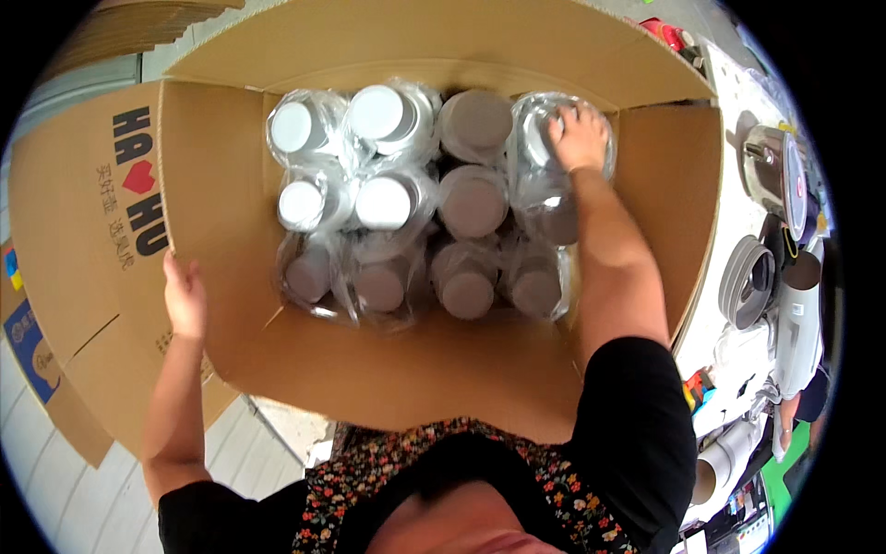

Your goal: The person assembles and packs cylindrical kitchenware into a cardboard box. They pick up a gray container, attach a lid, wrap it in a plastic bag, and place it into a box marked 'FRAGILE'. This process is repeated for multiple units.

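A large cardboard box [415,365] stands open in front of me, holding rows of cylindrical containers in clear plastic bags. At its left edge, my left hand [187,300] is closed on the cardboard wall, with the thumb inside. My right hand [581,138] reaches into the far right corner and grips the top of a plastic-wrapped container [535,134]. Its fingers are curved over the top, and part of the container is hidden under them. Beside it stands a grey-topped container [476,125]. Lighter, white-topped containers [377,112] fill the far left part.
A printed box flap [88,194] hangs out to the left. Stacked flat cardboard [129,32] lies at the far left. Along the right runs a cluttered white table with a steel pot [764,171], grey round parts [746,282] and white cylinders [729,466]. Another person's arm [787,415] shows there.
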Demonstrator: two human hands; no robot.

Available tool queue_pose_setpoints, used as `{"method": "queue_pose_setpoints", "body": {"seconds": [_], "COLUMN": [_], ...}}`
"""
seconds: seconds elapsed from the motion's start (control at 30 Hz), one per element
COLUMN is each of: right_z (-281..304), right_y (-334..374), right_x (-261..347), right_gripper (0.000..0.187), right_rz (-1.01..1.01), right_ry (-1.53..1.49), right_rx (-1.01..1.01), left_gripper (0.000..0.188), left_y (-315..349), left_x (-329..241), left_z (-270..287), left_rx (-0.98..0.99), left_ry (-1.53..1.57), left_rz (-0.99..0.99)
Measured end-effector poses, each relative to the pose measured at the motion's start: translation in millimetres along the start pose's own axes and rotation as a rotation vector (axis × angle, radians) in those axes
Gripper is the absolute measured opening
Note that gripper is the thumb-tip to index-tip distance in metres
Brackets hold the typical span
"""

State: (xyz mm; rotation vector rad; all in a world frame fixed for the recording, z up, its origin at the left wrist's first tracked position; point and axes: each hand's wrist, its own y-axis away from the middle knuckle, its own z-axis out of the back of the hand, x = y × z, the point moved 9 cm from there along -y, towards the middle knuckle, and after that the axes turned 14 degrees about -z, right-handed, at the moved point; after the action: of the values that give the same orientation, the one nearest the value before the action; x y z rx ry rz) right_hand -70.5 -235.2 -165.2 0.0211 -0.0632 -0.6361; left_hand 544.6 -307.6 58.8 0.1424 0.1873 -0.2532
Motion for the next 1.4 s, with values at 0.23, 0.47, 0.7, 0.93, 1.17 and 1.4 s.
{"method": "queue_pose_setpoints", "body": {"seconds": [0.23,0.47,0.7,0.93,1.17,1.4], "right_z": [71.2,260.0,43.1,93.0,201.7,49.0], "right_y": [70.1,185.9,229.6,340.8,319.4,206.2], "right_x": [9.0,-132.7,-5.6,9.5,29.2,5.8], "right_gripper": [0.049,0.037,0.057,0.064,0.048,0.041], "right_rz": [-0.206,-0.365,0.018,0.063,0.546,0.052], "right_ry": [-0.391,-0.747,-0.111,-0.646,-0.141,-0.304], "right_rx": [0.011,-0.182,0.008,1.621,0.549,-0.053], "left_gripper": [0.058,0.073,0.072,0.067,0.058,0.022], "left_y": [25.9,22.5,35.0,71.5,57.3,-179.7], "left_x": [-134.3,-162.0,-224.8,-321.7,-337.8,-414.4], "left_z": [-79.4,-248.9,-244.8,-286.5,-266.0,-22.7], "left_rx": [0.166,0.326,0.269,0.414,0.493,-0.301], "left_ry": [0.168,-0.131,0.171,0.239,0.003,0.047], "left_rz": [-0.35,-0.778,-1.097,-1.606,-1.619,-1.161]}}
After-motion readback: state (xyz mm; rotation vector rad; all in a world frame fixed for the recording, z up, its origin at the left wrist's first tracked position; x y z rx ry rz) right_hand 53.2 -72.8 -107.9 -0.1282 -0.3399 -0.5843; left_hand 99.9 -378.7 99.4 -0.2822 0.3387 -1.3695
